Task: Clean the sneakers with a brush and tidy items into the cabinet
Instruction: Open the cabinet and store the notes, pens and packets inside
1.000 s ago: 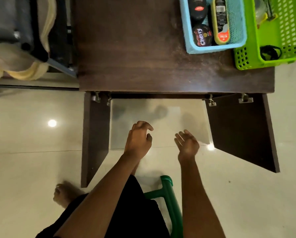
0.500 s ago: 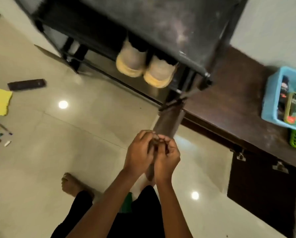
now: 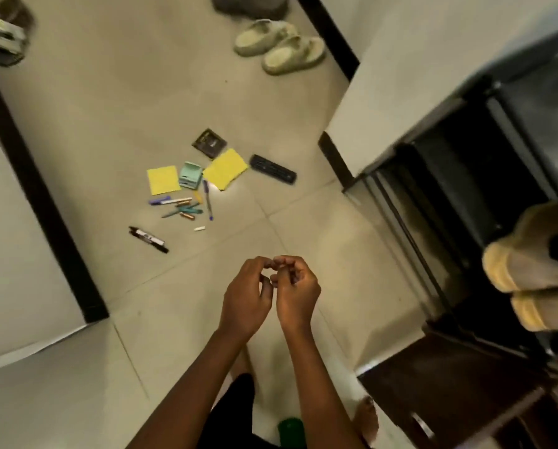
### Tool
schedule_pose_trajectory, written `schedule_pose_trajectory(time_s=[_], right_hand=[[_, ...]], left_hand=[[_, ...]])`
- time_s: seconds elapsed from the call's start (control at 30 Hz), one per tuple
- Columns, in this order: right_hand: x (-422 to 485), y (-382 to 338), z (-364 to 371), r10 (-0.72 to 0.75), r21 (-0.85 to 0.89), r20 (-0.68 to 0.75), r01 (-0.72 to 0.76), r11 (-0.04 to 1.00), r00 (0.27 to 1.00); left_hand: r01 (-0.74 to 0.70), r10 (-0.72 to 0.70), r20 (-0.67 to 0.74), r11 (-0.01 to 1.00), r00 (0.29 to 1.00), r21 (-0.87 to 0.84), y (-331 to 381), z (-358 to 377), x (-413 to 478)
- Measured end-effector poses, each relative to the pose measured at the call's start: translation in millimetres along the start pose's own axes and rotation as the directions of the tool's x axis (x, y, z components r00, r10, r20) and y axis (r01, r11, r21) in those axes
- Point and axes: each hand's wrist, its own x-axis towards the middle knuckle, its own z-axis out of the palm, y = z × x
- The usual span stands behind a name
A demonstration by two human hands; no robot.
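My left hand [image 3: 246, 298] and my right hand [image 3: 295, 291] are raised together over the floor, fingers loosely curled, fingertips touching each other, nothing visible in either. A pair of beige sneakers [image 3: 523, 270] with yellow soles sits on a shelf of the black shoe rack [image 3: 465, 176] at the right. The dark brown cabinet [image 3: 449, 384] is at the lower right. No brush is in view.
Scattered on the tiles ahead lie two yellow pads [image 3: 163, 179], a mint box [image 3: 190, 175], a dark packet [image 3: 209, 143], a black remote [image 3: 272, 172], several pens [image 3: 186, 205] and a black marker [image 3: 148, 239]. Pale slippers [image 3: 280, 47] lie farther off. A green stool [image 3: 290, 429] is below me.
My view has swung left from the open cabinet, past the rack, to the littered floor. My hands came together and now touch only at the fingertips.
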Motion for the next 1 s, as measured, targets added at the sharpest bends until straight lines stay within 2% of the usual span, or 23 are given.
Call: schedule_pose_trajectory(time_s=[0.2, 0.33, 0.4, 0.53, 0.6, 0.73, 0.8, 0.83, 0.9, 1.0], right_hand=[[4.3, 0.3, 92.5, 0.032, -0.171, 0.184, 0.000, 0.985, 0.982], [20.0, 5.8, 124.1, 0.055, -0.301, 0.269, 0.029, 0.953, 0.962], [34.4, 8.6, 138.5, 0.080, -0.375, 0.317, 0.047, 0.926, 0.945], [73.0, 12.2, 165.4, 0.176, -0.453, 0.349, 0.001, 0.892, 0.921], [102.6, 18.7, 182.9, 0.209, -0.505, 0.381, 0.013, 0.863, 0.901], [170.1, 48.5, 216.9, 0.159, -0.628, 0.476, 0.207, 0.750, 0.865], [200.2, 57.5, 222.8, 0.162, -0.686, 0.458, 0.232, 0.690, 0.874], [217.3, 79.5, 247.5, 0.182, -0.702, 0.465, 0.236, 0.672, 0.866], [239.1, 82.7, 265.1, 0.220, -0.736, 0.453, 0.223, 0.639, 0.864], [271.7, 114.1, 302.4, 0.289, -0.830, 0.444, 0.268, 0.489, 0.848]], left_hand=[[0.204, -0.212, -0.104, 0.976, 0.972, -0.080, -50.2, -54.1, 16.5], [0.325, -0.342, -0.098, 0.933, 0.935, -0.153, -68.8, -65.6, 32.0], [0.416, -0.441, -0.072, 0.881, 0.895, -0.224, -76.4, -71.6, 44.2], [0.617, -0.653, 0.018, 0.706, 0.757, -0.348, -97.1, -82.6, 75.4], [0.629, -0.697, 0.027, 0.629, 0.717, -0.456, -113.0, -86.8, 98.4], [0.600, -0.790, -0.030, 0.489, 0.612, -0.633, -159.0, -87.9, 145.0], [0.580, -0.824, -0.037, 0.430, 0.566, -0.692, -171.2, -85.9, 156.4], [0.575, -0.844, -0.042, 0.399, 0.534, -0.714, -201.0, -81.8, 164.1], [0.589, -0.852, -0.029, 0.385, 0.522, -0.711, -219.2, -77.4, 169.6], [0.631, -0.879, -0.034, 0.368, 0.476, -0.683, -277.2, -67.1, 180.2]])
